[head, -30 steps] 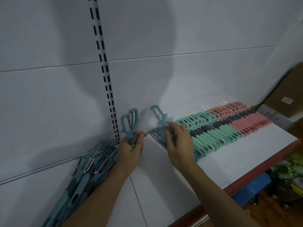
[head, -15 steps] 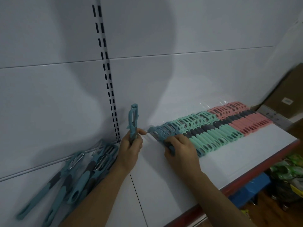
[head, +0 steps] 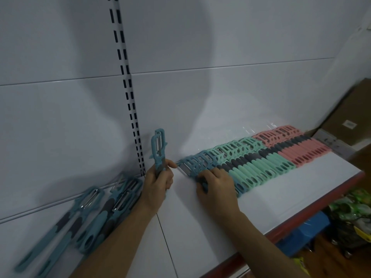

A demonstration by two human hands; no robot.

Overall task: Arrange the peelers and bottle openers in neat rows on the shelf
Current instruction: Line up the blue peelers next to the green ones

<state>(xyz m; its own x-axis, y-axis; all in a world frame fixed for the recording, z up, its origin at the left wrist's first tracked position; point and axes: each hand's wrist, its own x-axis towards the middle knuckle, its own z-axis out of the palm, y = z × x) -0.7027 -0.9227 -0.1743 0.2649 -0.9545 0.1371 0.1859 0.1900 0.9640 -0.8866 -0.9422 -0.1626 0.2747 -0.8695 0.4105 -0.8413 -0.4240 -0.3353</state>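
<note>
Step in hand: extension of the row (head: 251, 163) at its left end. One blue peeler (head: 159, 151) is held upright in the left hand (head: 158, 185), grip curled round its handle. The right hand (head: 217, 186) is laid on the end blue pieces; whether its grip is closed cannot be told. The row is set along the white shelf (head: 271, 197): blue, mint, pink; smooth plastic, dark collars, slotted handles, steel blades. Next, by judgement: the held peeler is to be laid flat, parallel, touching the end piece.

You have one view only, from the camera on your head. It looks forward and down, tilted, close over the white shelf (head: 200, 227), with the back panel (head: 200, 97) far and the red front edge (head: 321, 203) near right.
</note>
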